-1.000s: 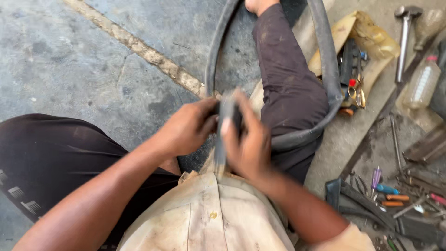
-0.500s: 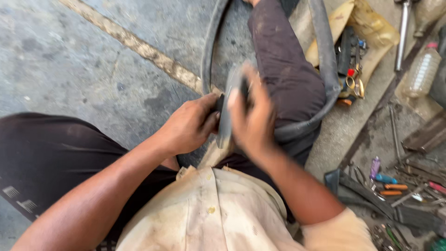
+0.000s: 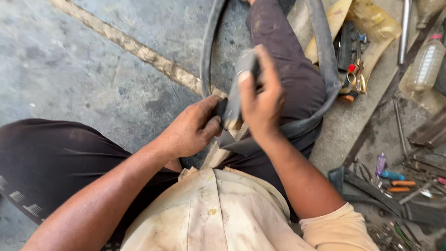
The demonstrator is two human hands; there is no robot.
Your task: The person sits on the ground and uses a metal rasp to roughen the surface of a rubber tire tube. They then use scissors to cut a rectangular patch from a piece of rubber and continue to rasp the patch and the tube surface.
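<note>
Left hand (image 3: pixel 193 128) pinches a fold of the black tube (image 3: pixel 325 60), which loops around the person's right leg (image 3: pixel 290 69) on the floor (image 3: pixel 93 69). Right hand (image 3: pixel 260 100) is closed on a grey, blurred block (image 3: pixel 239 88), pressed to the fold. Tools (image 3: pixel 395 181) lie at right.

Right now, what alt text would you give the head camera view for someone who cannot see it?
Seen from above, a seated person's left hand pins a black rubber inner tube that loops around their leg, while the right hand presses a grey, blurred flat tool against it. A clear plastic bottle and scattered hand tools lie on the concrete floor to the right.
</note>
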